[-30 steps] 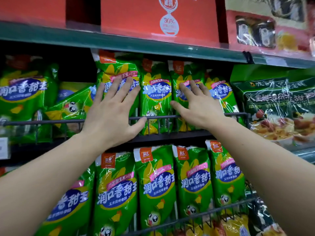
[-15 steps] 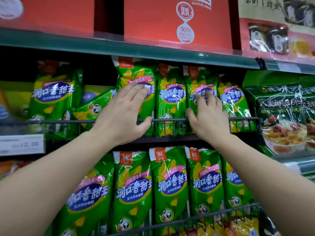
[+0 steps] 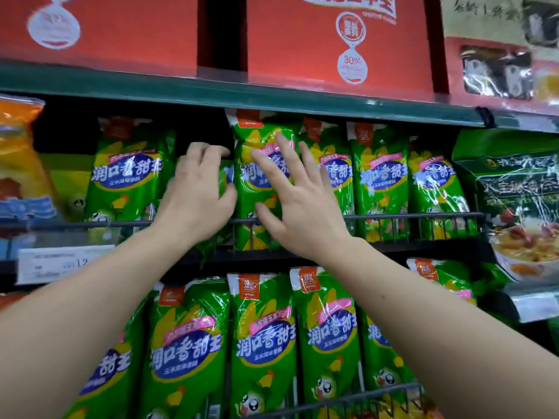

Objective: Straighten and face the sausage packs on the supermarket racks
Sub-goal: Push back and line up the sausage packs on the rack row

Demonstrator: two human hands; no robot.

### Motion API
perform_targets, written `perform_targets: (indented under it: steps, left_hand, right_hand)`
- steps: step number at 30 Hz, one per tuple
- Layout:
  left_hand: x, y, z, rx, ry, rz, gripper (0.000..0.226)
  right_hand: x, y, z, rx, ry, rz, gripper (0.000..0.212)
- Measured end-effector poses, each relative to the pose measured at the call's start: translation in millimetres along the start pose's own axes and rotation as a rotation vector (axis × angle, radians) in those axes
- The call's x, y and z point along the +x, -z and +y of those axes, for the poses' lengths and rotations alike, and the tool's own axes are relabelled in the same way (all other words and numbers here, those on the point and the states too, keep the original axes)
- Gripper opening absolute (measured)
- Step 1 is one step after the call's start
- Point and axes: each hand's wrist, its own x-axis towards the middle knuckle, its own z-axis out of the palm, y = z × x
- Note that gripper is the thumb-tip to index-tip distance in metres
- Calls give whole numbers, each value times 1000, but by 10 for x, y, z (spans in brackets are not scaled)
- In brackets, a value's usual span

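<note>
The glossy green plastic sausage pack stands upright in the upper black wire rack, with three matching packs at its three o'clock. The right hand lies flat on its face, fingers straight and spread. At its nine o'clock a second green pack is mostly hidden by the left hand, whose fingers curl over its top. Dark open room shows at twelve o'clock from it, under the green shelf edge.

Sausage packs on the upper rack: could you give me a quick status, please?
Left hand grips the slumped pack. Right hand flat, open, against the upright pack beside it. Wire rail fronts the packs; no other obstruction seen.
</note>
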Motion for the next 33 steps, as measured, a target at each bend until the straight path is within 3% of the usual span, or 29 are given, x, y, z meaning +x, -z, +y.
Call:
perform_targets:
  steps: [4,8,14,33]
  left_hand:
    - [194,13,-26,16,179,-263,60]
    - [276,28,-22,17,169,-312,57]
    - [280,39,-29,-50,240,-281,51]
    - [188,223,-115,-370,547,-83,58]
  right_hand:
    - [94,-97,-145,8,-66,-43,75]
    - [131,-157,-235,-14,-124,-44,78]
    - [145,-177,-271,1,-164,-2,78]
    - [262,-92,-252,-165,-285,-125,77]
